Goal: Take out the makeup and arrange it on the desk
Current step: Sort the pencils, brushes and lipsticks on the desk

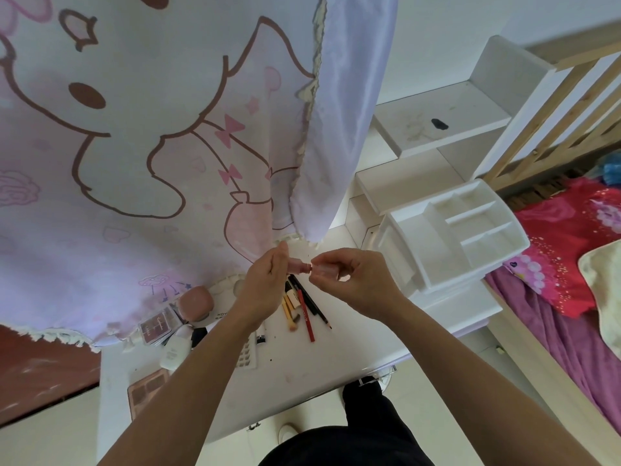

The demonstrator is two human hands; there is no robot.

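Above the white desk (302, 368), my left hand (265, 280) grips a small pink lipstick tube (299, 266). My right hand (353, 277) pinches the tube's clear cap end (322, 269); the two hands meet at the tube. Below them on the desk lie a red pencil (307, 317), a black pencil (314, 306) and small brushes (290, 311). At the left sit a pink round compact (196, 302), an eyeshadow palette (158, 326), a white tube (173, 353) and a brown palette (148, 393).
A white compartment organizer (447, 237) stands at the desk's right end, with white shelves (447, 126) behind it. A pink cartoon curtain (141, 146) hangs over the desk's back. A wooden bed frame (557, 95) and red bedding (571, 250) are at the right.
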